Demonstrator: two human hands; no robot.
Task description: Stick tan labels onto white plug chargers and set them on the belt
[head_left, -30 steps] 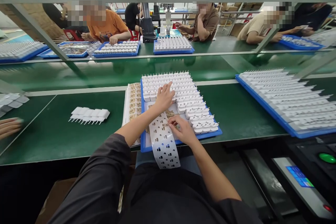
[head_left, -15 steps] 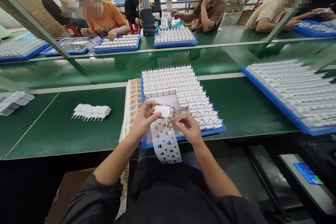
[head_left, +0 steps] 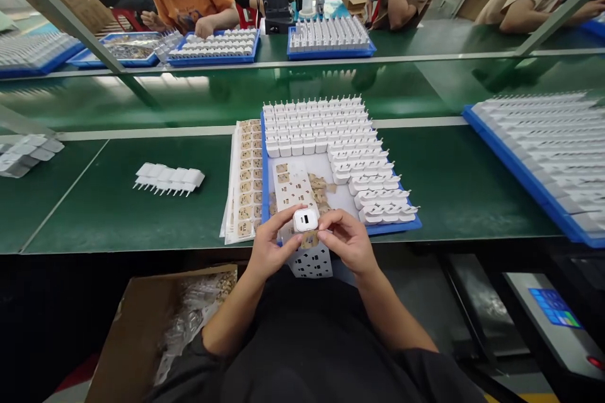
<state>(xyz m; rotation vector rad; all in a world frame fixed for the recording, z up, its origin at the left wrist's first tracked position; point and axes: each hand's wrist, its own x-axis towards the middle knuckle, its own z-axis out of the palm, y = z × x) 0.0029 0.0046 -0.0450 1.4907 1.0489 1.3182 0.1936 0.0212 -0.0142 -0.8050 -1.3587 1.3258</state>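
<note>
left hand (head_left: 268, 250) + right hand (head_left: 347, 240) | hold charger (head_left: 305, 220) | at tray (head_left: 265, 157) near edge

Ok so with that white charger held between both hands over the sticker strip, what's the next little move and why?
Probably press the small tan sticker onto the white charger. The left hand grips the charger with its port face up, the right hand pinches at its edge, and the sticker sits just under it above the perforated backing strip, near the blue tray.
</note>
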